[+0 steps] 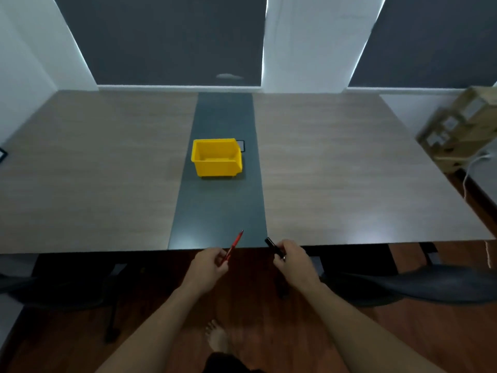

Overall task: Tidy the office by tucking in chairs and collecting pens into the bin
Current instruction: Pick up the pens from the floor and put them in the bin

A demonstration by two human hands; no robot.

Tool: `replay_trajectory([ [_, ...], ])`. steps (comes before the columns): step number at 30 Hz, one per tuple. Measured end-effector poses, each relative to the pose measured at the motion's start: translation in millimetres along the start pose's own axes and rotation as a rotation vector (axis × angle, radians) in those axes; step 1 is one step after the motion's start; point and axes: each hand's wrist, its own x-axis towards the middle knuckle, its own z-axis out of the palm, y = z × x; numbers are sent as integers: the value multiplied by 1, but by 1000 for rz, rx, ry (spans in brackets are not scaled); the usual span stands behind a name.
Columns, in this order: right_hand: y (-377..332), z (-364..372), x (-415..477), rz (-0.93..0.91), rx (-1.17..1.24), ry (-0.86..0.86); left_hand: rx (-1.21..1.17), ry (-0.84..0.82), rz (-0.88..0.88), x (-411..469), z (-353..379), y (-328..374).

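Note:
A yellow plastic bin (pixel 216 157) stands open on the dark middle strip of the wooden table (pixel 349 170), and nothing shows inside it. My left hand (pixel 209 267) is closed around a red pen (pixel 235 244) whose tip points up and to the right over the table's near edge. My right hand (pixel 294 261) grips a black pen (pixel 273 246) pointing up and to the left. Both hands hover just in front of the near table edge, well short of the bin.
Two dark office chairs are partly under the table: one on the left (pixel 53 286), one on the right (pixel 430 284). Cardboard boxes (pixel 462 127) are stacked by the right wall. A small dark plate (pixel 241 145) lies behind the bin. My bare foot (pixel 217 337) rests on the wooden floor.

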Motion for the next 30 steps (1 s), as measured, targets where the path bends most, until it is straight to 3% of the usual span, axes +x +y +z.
replay_trajectory([
  [10, -80, 6, 153, 20, 42, 44, -5, 18, 18, 141, -102, -49],
  [22, -114, 4, 320, -78, -5, 61, -39, 111, -3, 279, -162, -70],
  [30, -136, 1, 439, -105, 16, -90, -85, 153, -56, 376, -195, -72],
])
